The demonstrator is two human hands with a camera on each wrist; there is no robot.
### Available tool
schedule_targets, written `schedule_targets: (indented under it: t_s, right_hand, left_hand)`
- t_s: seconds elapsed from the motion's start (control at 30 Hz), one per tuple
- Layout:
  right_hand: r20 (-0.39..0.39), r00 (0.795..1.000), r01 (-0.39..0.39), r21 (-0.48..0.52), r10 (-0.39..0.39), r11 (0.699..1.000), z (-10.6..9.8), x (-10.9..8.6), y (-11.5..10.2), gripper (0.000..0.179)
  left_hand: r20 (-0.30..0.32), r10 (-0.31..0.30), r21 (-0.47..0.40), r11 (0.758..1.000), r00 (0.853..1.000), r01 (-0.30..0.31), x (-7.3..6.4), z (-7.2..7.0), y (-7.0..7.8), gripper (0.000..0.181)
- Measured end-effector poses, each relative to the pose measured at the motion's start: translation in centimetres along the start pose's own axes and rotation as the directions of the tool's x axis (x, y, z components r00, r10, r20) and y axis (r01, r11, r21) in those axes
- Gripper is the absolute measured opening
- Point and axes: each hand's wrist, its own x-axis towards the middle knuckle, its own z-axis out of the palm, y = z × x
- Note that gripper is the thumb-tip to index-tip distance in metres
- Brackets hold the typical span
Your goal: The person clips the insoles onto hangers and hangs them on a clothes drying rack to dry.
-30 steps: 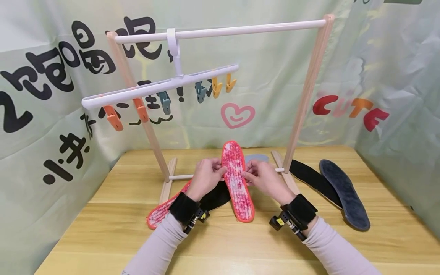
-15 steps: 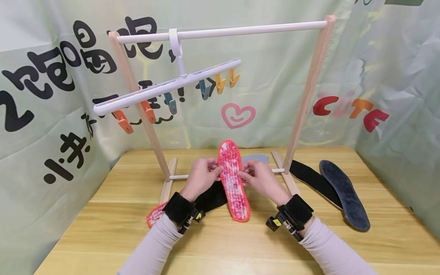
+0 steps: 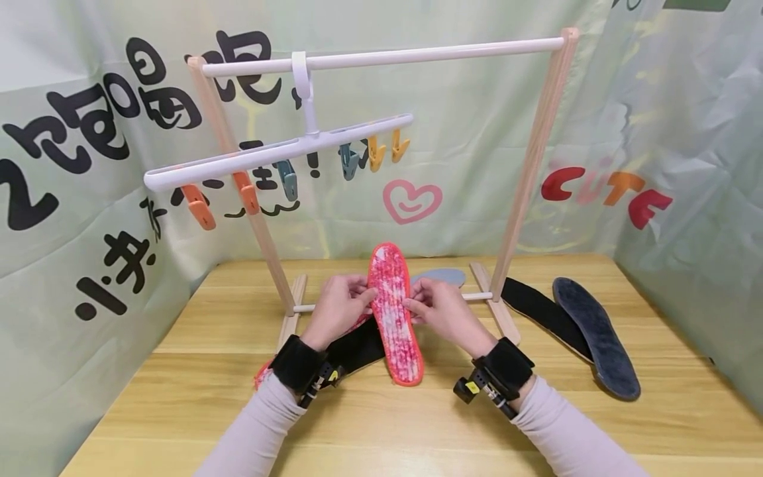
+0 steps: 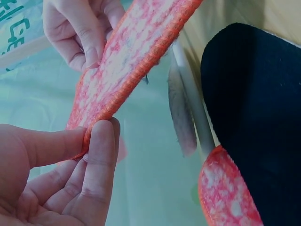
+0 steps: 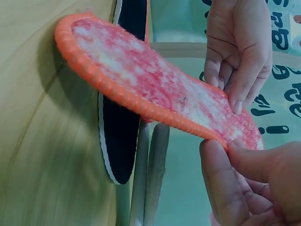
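Note:
A red and white fuzzy insole (image 3: 395, 311) with an orange-red stitched edge stands nearly upright between both hands, above the table. My left hand (image 3: 340, 308) pinches its left edge between thumb and fingers, as the left wrist view also shows. On the opposite edge my right hand (image 3: 447, 310) pinches it the same way; in the right wrist view the thumb lies on the fuzzy face. Behind the left hand lie a black insole (image 3: 354, 348) and a second red and white insole (image 4: 228, 193), partly covered.
A wooden rack (image 3: 530, 172) carries a white hanger (image 3: 268, 151) with several orange, blue and yellow clips (image 3: 289, 180). A black insole (image 3: 545, 315) and a dark grey insole (image 3: 596, 338) overlap at the right. A light blue insole (image 3: 441, 277) lies behind the right hand.
Both hands have shifted slightly left together with the red and white insole. The hanger has swung one way and back on the bar.

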Motion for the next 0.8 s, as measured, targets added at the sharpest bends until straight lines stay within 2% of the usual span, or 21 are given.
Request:
schedule_targets:
  t_s: [0.27,0.47,0.7,0.8]
  right_hand:
    - [-0.001,1.000,0.006,0.016,-0.006,1.000,0.7,0.1,-0.4,0.007]
    - [0.001,1.000,0.022,0.036,-0.022,0.999,1.2,0.1,-0.7,0.007]
    - [0.010,0.999,0.031,0.052,-0.031,0.998,1.9,0.3,-1.0,0.006]
    - [0.018,0.999,0.029,0.067,-0.030,0.997,2.2,0.4,-1.2,0.006]
  left_hand:
    - [-0.018,-0.012,0.073,0.997,1.000,0.013,-0.4,-1.0,0.0,0.016]
    - [-0.017,0.017,0.126,0.992,1.000,-0.014,-0.7,-1.7,0.0,0.016]
    - [-0.008,0.009,0.081,0.997,1.000,-0.008,-0.9,-2.6,-0.1,0.015]
    - [-0.009,0.017,0.092,0.996,1.000,-0.016,-1.1,-2.9,-0.1,0.015]
